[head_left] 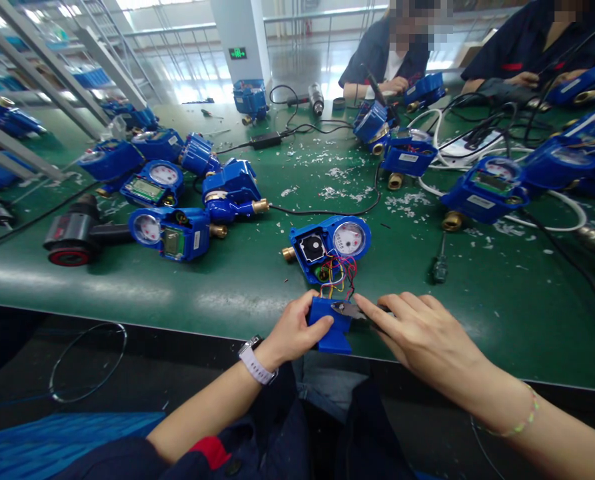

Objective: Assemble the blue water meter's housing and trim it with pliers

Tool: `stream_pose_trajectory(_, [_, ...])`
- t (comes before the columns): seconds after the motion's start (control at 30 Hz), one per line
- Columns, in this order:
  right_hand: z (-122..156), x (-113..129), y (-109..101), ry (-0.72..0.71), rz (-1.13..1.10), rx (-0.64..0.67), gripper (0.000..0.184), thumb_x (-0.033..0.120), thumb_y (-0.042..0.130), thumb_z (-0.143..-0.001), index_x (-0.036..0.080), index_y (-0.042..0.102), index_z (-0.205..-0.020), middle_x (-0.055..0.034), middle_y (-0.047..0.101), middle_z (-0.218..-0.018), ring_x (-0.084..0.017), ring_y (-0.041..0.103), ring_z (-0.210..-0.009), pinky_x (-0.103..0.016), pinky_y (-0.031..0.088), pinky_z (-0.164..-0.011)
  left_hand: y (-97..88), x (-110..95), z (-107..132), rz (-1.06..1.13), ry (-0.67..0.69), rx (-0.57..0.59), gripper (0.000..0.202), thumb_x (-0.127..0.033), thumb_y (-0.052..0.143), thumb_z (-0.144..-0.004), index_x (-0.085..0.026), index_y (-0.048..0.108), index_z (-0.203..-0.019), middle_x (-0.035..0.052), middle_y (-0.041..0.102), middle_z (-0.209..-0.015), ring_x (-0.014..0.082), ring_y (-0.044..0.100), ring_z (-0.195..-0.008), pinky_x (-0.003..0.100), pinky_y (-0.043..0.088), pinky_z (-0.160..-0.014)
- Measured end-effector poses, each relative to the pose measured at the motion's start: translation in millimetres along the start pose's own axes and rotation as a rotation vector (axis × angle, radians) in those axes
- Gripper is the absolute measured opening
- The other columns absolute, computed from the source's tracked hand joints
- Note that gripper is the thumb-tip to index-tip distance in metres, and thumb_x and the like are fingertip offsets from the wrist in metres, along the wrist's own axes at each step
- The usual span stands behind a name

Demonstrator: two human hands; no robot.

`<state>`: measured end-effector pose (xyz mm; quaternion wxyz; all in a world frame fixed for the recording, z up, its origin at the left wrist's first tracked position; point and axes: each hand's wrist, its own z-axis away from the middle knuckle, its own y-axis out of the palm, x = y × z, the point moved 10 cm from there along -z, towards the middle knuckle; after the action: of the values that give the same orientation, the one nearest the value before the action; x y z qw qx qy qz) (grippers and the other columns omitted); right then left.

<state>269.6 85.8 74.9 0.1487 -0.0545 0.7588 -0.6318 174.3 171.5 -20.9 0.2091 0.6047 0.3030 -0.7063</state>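
Green workbench [257,280], strewn with white shavings, cables and many blue water meters. At the near edge, about six o'clock: small blue plastic cover [331,327], box-shaped, gripped by left hand [292,331], thumb across its top, fingers curled under. Right hand [422,333] just beside it at three o'clock, fingers stretched flat and closed over a dark-handled cutter [351,309] whose metal tip rests on the cover's top. Red, yellow, green and blue wires [338,272] running from the cover up to an opened blue meter [327,245] at twelve o'clock: round white dial on its right, dark square recess on its left, brass fitting poking out at nine o'clock. White-strapped watch [255,361] on the left wrist, thin bead bracelet [523,420] on the right. Black and red power tool [74,235] lying at ten o'clock. Two other people seated across the bench at one o'clock, hands on meters.
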Motion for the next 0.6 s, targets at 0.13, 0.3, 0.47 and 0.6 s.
stream_pose_trajectory(0.13, [1, -20, -6, 0.070, -0.135, -0.066, 0.044, 0.014, 0.065, -0.086, 0.013, 0.054, -0.128, -0.0050, 0.060, -0.088, -0.021, 0.054, -0.074, -0.031, 0.037, -0.063, -0.3, -3, 1, -0.047, 0.005, -0.004, 0.026, -0.038, 0.063, -0.081, -0.017, 0.057, -0.094, 0.0013, 0.062, -0.076, 0.0163, 0.056, -0.068, 0.026, 0.045, -0.062])
stream_pose_trajectory(0.3, [0, -28, -16, 0.076, -0.160, -0.059, 0.041, 0.017, 0.059, -0.087, 0.017, 0.054, -0.128, -0.0058, 0.058, -0.093, -0.023, 0.052, -0.080, -0.033, 0.037, -0.067, 1.1, -2, 1, -0.015, 0.001, 0.006, 0.025, -0.038, 0.062, -0.083, -0.017, 0.055, -0.094, 0.0016, 0.062, -0.077, 0.0158, 0.056, -0.067, 0.025, 0.045, -0.061])
stream_pose_trajectory(0.47, [3, -14, -24, 0.065, -0.094, -0.076, 0.043, 0.011, 0.058, -0.084, 0.016, 0.057, -0.126, -0.0098, 0.058, -0.102, -0.027, 0.053, -0.087, -0.041, 0.037, -0.077, 1.7, 0, 1, 0.003, -0.002, 0.012, 0.023, -0.037, 0.061, -0.084, -0.017, 0.053, -0.092, 0.0001, 0.059, -0.075, 0.0143, 0.054, -0.064, 0.024, 0.044, -0.060])
stream_pose_trajectory(0.6, [3, -4, -21, 0.058, -0.059, -0.060, 0.044, 0.010, 0.060, -0.082, 0.017, 0.058, -0.126, -0.0097, 0.060, -0.100, -0.027, 0.053, -0.085, -0.041, 0.036, -0.076, 1.6, -4, 1, 0.029, 0.025, 0.005, 0.021, -0.036, 0.061, -0.085, -0.017, 0.052, -0.090, -0.0019, 0.054, -0.074, 0.0129, 0.051, -0.065, 0.024, 0.043, -0.061])
